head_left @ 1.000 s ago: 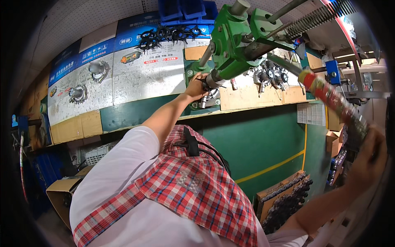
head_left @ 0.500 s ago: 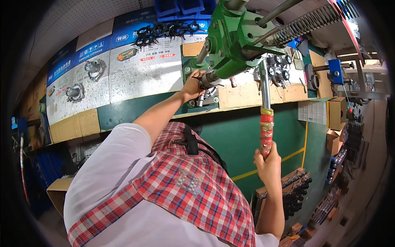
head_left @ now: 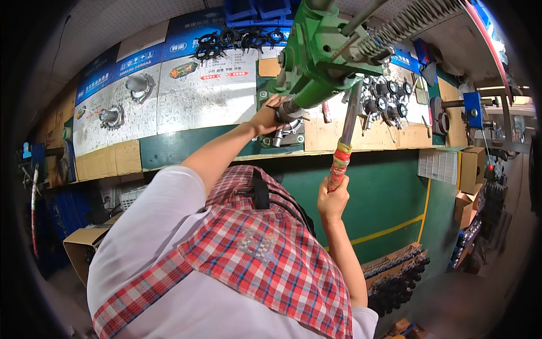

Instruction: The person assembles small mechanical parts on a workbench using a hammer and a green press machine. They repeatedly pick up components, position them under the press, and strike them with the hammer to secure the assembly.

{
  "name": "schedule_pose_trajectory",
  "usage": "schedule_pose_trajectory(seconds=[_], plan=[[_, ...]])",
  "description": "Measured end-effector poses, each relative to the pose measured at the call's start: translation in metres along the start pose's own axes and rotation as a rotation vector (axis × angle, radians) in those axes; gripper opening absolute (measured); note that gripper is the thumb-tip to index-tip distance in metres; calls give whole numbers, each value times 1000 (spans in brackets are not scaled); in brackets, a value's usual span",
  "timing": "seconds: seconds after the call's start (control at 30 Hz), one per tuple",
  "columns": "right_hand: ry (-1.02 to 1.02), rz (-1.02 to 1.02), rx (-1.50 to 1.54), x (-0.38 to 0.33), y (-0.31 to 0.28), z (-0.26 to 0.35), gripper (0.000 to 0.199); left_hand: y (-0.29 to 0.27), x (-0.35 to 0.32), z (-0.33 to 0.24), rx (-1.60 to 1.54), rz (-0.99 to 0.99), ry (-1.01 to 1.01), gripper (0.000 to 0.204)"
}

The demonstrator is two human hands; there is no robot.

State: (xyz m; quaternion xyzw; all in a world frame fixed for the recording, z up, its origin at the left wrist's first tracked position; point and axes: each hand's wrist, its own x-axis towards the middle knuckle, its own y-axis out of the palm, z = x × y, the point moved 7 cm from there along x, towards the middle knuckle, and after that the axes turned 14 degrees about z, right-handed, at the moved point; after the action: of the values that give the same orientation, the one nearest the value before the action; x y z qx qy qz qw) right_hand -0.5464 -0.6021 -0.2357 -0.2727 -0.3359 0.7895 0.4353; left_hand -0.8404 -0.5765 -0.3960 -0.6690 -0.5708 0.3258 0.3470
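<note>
My right hand (head_left: pixel 333 199) is closed round the lower end of a lever (head_left: pixel 350 120), a metal bar whose grip is wrapped in red and yellow tape. That lever hangs from a green hand press (head_left: pixel 323 62) with a long coil spring. Below the press ram, my left hand (head_left: pixel 267 117) has its fingers curled against a grey metal part with a short pipe stub (head_left: pixel 287 135). The part sits on the green press base (head_left: pixel 299 139). My left fingertips are partly hidden behind the ram and the part.
Two metal parts stand on the bench's cardboard at left, one a flanged housing (head_left: pixel 139 87). Black ring clamps (head_left: pixel 230 38) lie in a row at the back, before blue bins (head_left: pixel 257 8). Several metal and black parts (head_left: pixel 387 97) cluster right of the press. An open cardboard box (head_left: pixel 84 246) stands lower left.
My right hand has swung the lever's grip to the left and slightly up, so the lever now slants. My left hand stays at the part below the ram. The view has shifted slightly.
</note>
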Motion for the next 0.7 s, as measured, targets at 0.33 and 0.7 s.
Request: schedule_pose_trajectory(seconds=[0.33, 0.7], plan=[[21, -150, -1223, -47, -240, 251, 44, -16, -3, -5, -133, -22, -198, 67], [108, -475, -707, -18, -288, 108, 35, -41, -111, 13, -179, -166, -81, 77]])
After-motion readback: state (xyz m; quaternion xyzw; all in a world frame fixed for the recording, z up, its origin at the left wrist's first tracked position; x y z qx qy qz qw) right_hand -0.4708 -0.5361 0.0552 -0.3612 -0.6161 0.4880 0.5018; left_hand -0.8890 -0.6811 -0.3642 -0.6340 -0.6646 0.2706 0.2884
